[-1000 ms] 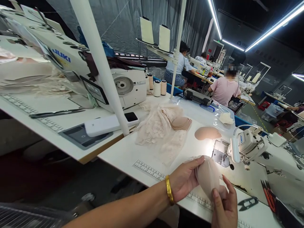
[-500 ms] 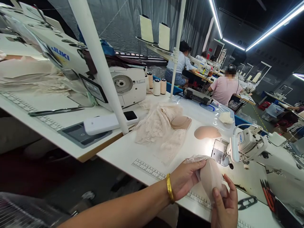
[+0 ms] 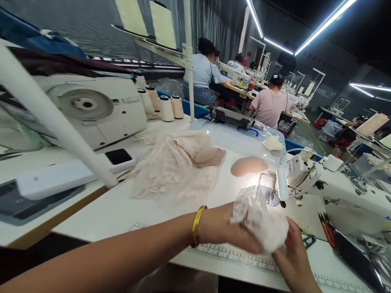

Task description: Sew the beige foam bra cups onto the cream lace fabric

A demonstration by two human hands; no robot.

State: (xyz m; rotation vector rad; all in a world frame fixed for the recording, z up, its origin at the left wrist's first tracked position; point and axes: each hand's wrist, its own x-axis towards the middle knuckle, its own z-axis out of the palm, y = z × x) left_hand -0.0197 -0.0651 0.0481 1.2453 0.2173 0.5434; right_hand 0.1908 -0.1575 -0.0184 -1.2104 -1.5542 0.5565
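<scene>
A pale, lace-covered bra cup (image 3: 264,221) is between my two hands, just in front of the sewing machine's needle plate (image 3: 269,189). My left hand (image 3: 236,230), with a gold bangle at the wrist, grips its left side; the cloth hides part of the fingers. On the right edge, my right hand (image 3: 295,252) has its thumb and fingers around the cup. Motion blurs the lace. Behind them, a flat beige cup piece (image 3: 249,166) lies on the table. Further left, stacked beige cups (image 3: 209,156) rest on a heap of cream lace (image 3: 171,162).
The lit sewing machine (image 3: 302,175) stands at the right, with orange-handled tools (image 3: 326,230) and a dark thread snipper (image 3: 309,241) nearby. A white pole (image 3: 70,130) crosses the left side. Thread cones (image 3: 166,109) stand at the back. Co-workers (image 3: 271,103) sit beyond.
The bra cup has been turned, so its lacy whitish side shows instead of the smooth beige one. My left hand has rolled over, knuckles up. The view has shifted right.
</scene>
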